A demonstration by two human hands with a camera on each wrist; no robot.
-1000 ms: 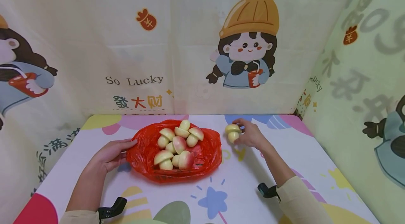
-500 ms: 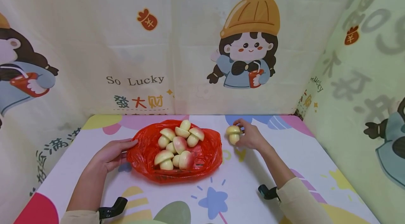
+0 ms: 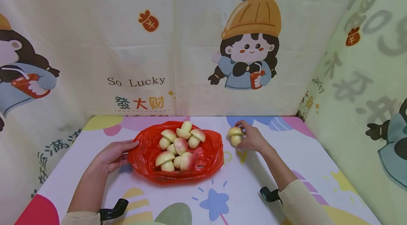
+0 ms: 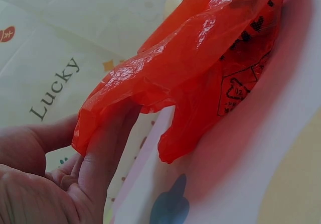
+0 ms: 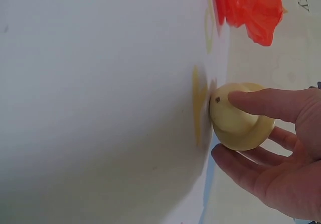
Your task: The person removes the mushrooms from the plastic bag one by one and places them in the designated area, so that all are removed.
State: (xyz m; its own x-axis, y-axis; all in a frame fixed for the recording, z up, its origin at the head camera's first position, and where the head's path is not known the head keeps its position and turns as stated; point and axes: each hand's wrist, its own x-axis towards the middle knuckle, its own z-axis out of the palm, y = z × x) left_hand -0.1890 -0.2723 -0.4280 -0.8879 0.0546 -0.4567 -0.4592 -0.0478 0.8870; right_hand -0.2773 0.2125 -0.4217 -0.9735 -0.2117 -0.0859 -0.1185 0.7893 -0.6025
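A red plastic bag (image 3: 144, 172) lies spread open on the table, with several mushrooms (image 3: 180, 145) inside, cream-coloured and some with pink-tinged caps. At its left end, my left hand (image 3: 109, 156) pinches the edge of the bag between thumb and fingers. In the left wrist view the bag's fold (image 4: 125, 88) drapes over the fingertips. Right of the bag, my right hand (image 3: 252, 138) holds a single cream mushroom (image 3: 235, 136), cap up and stem down. The right wrist view shows the thumb against this mushroom (image 5: 233, 116), with the fingers around its far side, close over the table.
The table (image 3: 241, 196) has a white cover with coloured prints. Behind it hangs a cream curtain (image 3: 190, 41) with cartoon prints, and another printed sheet (image 3: 359, 119) closes off the right side. A black camera (image 3: 270, 194) is strapped to my right wrist.
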